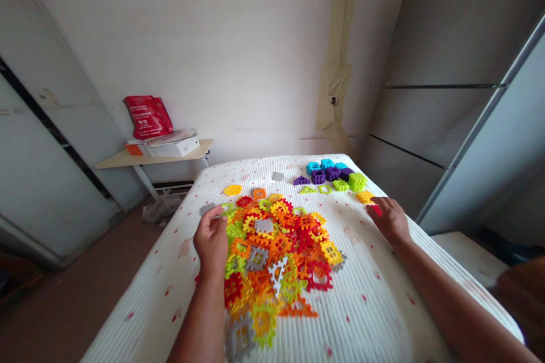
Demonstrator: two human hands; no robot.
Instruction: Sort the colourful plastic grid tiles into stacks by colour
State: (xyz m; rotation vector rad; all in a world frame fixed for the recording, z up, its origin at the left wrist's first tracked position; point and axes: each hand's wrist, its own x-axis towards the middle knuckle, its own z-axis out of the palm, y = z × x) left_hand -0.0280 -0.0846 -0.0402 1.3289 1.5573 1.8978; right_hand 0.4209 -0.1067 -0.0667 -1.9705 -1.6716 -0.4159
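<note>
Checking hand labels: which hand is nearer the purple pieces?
Right. The right hand is to the right of the purple pieces and closer to the camera; the left hand is well to their left, at the mixed pile.

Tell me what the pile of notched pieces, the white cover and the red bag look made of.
Notched pieces: likely plastic, smooth-looking, evenly coloured with crisp teeth. White cover: probably fabric, matte, with padded-looking ribs. Red bag: perhaps plastic, creased, slightly shiny.
</note>
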